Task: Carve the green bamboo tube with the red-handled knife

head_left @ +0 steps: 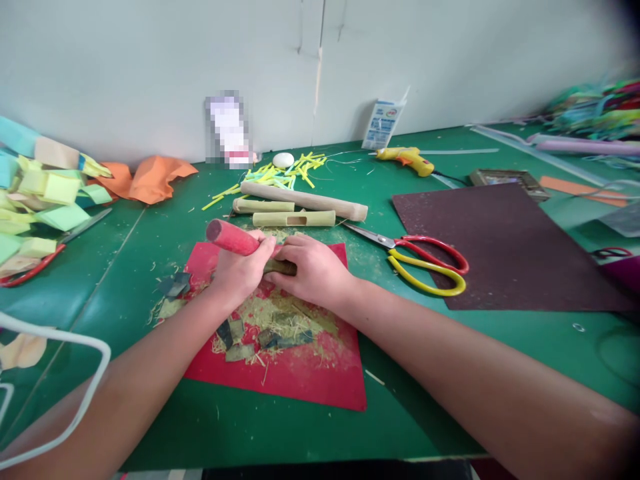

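Observation:
My left hand (239, 270) is closed around a thick red handle (233, 237), which sticks out up and to the left. The far end of that tool is hidden between my hands. My right hand (317, 272) grips a short brownish-green bamboo piece (281, 267), its fingers meeting my left hand. Both hands are over a red sheet (320, 390) strewn with pale shavings (280, 307) and dark bark-like scraps (240, 352). Just beyond lie a bamboo tube with a cut slot (320, 219), a second short bamboo tube (265, 207) and a longer pale stick (310, 199).
Scissors (387, 241) with red and yellow handles rest partly on a dark brown sheet (500, 247) at right. Behind are a yellow glue gun (406, 160), a drink carton (384, 123) and yellow-green strips (280, 175). Sticky-note pads (63, 188) and orange paper (160, 179) lie left.

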`<state>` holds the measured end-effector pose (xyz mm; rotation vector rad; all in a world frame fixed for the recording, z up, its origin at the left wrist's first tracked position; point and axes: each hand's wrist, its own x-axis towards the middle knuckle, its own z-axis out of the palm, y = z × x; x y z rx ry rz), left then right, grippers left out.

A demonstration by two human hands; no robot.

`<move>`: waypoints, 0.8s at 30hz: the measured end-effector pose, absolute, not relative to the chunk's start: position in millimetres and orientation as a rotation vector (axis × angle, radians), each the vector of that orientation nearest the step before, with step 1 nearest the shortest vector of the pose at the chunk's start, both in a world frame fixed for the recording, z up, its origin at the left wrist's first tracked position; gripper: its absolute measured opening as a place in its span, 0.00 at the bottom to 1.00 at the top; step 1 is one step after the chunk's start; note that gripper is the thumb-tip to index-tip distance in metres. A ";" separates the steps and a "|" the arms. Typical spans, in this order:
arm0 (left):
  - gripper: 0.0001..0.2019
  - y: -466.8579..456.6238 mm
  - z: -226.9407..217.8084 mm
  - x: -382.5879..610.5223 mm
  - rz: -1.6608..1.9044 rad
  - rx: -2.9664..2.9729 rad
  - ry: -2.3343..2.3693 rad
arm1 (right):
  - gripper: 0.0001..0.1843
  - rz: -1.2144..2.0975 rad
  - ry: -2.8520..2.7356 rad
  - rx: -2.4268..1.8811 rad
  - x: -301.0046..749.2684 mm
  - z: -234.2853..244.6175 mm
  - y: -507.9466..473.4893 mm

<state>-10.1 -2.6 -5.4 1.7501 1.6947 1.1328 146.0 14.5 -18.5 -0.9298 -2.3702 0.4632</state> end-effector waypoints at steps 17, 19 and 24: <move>0.15 -1.5 -9.0 -14.4 1.259 1.591 1.538 | 0.10 0.441 -2.368 -0.968 144.9 -17.6 13.8; 0.15 -2.6 -7.6 -14.3 1.218 1.679 1.583 | 0.10 0.427 -2.377 -0.967 144.6 -17.6 13.5; 0.14 -4.4 -4.8 -13.7 1.132 1.791 1.666 | 0.10 0.444 -2.368 -0.956 144.7 -18.0 14.5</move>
